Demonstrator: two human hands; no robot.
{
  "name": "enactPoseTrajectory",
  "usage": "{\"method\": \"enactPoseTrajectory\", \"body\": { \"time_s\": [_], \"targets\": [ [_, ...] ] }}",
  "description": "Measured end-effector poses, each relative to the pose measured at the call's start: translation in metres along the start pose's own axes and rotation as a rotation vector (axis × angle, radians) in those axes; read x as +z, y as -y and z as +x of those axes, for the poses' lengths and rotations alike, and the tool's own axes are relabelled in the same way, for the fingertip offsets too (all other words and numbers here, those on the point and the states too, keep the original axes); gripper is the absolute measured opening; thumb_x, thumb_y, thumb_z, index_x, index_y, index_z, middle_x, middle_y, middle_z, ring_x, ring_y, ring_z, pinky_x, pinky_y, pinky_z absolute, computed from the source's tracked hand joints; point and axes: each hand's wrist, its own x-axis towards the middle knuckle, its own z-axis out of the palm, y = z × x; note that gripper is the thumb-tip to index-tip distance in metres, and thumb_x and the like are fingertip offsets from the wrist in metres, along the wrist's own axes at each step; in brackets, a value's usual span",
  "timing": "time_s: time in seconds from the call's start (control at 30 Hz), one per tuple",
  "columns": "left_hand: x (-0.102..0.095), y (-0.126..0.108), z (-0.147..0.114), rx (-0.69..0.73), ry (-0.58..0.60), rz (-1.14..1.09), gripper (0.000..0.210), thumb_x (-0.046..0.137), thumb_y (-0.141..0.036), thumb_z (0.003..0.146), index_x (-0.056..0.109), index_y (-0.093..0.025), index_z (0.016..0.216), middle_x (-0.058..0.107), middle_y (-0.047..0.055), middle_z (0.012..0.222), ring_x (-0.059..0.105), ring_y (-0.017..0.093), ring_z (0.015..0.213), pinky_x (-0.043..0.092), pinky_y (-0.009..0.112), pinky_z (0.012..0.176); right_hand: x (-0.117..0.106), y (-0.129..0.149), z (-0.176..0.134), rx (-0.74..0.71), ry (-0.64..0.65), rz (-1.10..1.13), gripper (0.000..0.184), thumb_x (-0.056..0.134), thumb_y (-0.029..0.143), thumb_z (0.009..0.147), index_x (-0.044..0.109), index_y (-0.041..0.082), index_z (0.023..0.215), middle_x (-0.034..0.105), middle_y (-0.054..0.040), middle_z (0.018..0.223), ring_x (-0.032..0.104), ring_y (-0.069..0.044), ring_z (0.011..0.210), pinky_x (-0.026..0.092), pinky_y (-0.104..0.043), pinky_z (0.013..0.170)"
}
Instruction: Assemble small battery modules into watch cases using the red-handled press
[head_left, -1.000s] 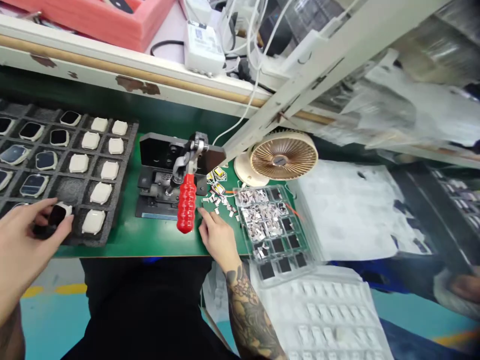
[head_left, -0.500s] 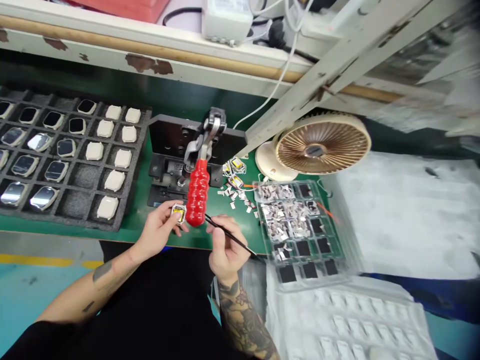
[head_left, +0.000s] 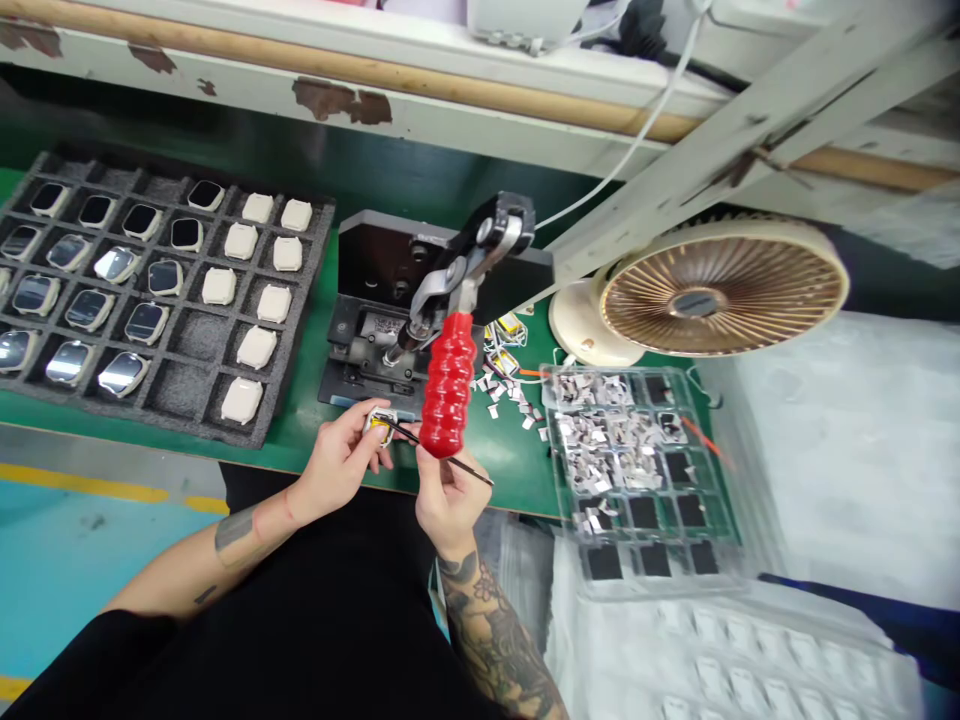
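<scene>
My left hand [head_left: 337, 465] grips a small white watch case [head_left: 380, 424] by its sides, with a yellow part showing inside it. In my right hand [head_left: 451, 502] is a pair of black tweezers [head_left: 475, 471], held slanting, with its tip at the inside of the watch case. Whether the tip touches the yellow part is too small to tell. Just above both hands stands a toggle-clamp press [head_left: 397, 355]; its red handle [head_left: 448, 385] hides the middle of the tweezers and part of my right fingers.
At left, a grey foam tray [head_left: 199, 335] carries several watches and pale watch cases. Wired yellow parts [head_left: 504, 362] and small white pieces [head_left: 514, 395] lie right of the press. Further right are a clear compartment tray [head_left: 561, 520] of small parts and a fan [head_left: 694, 303].
My right hand has brought the tweezers leftward and their tip into the watch case. My left hand keeps holding the case. The view has shifted, so the bench appears further right.
</scene>
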Motion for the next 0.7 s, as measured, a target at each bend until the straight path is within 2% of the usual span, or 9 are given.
{"method": "enactPoseTrajectory", "body": {
  "time_s": [0.17, 0.3, 0.4, 0.7],
  "targets": [
    [-0.0007, 0.0, 0.0006, 0.043, -0.001, 0.022, 0.046, 0.07, -0.044, 0.108, 0.069, -0.014, 0.143, 0.082, 0.006, 0.09, 0.071, 0.013, 0.06, 0.057, 0.023, 0.059, 0.0018, -0.0008, -0.0004, -0.005, -0.041, 0.015, 0.022, 0.068, 0.018, 0.105, 0.084, 0.028, 0.117, 0.085, -0.0081, 0.109, 0.083, -0.027, 0.103, 0.07, -0.047, 0.093],
    [-0.0006, -0.0027, 0.0016, 0.069, 0.002, 0.038, 0.045, 0.07, -0.041, 0.108, 0.07, -0.013, 0.143, 0.078, 0.002, 0.077, 0.07, 0.013, 0.058, 0.057, 0.023, 0.058, 0.0032, 0.0003, -0.0002, -0.021, -0.065, 0.025, 0.021, 0.068, 0.018, 0.105, 0.084, 0.027, 0.116, 0.085, -0.0085, 0.108, 0.083, -0.027, 0.101, 0.07, -0.047, 0.091],
    [-0.0014, -0.0036, 0.0015, 0.093, 0.004, 0.062, 0.044, 0.069, -0.039, 0.109, 0.07, -0.013, 0.144, 0.074, 0.0, 0.069, 0.071, 0.014, 0.057, 0.058, 0.023, 0.058, 0.0043, 0.0008, 0.0, -0.015, -0.058, 0.027, 0.021, 0.067, 0.019, 0.106, 0.084, 0.027, 0.116, 0.086, -0.0086, 0.108, 0.083, -0.027, 0.101, 0.07, -0.048, 0.092],
    [-0.0024, -0.0009, -0.0005, 0.131, -0.001, 0.124, 0.044, 0.068, -0.036, 0.109, 0.07, -0.014, 0.147, 0.075, 0.0, 0.069, 0.071, 0.015, 0.057, 0.058, 0.024, 0.059, 0.0, 0.0053, -0.002, -0.072, -0.034, 0.011, 0.025, 0.067, 0.019, 0.105, 0.084, 0.03, 0.12, 0.085, -0.008, 0.112, 0.083, -0.028, 0.104, 0.069, -0.05, 0.095]
  ]
}}
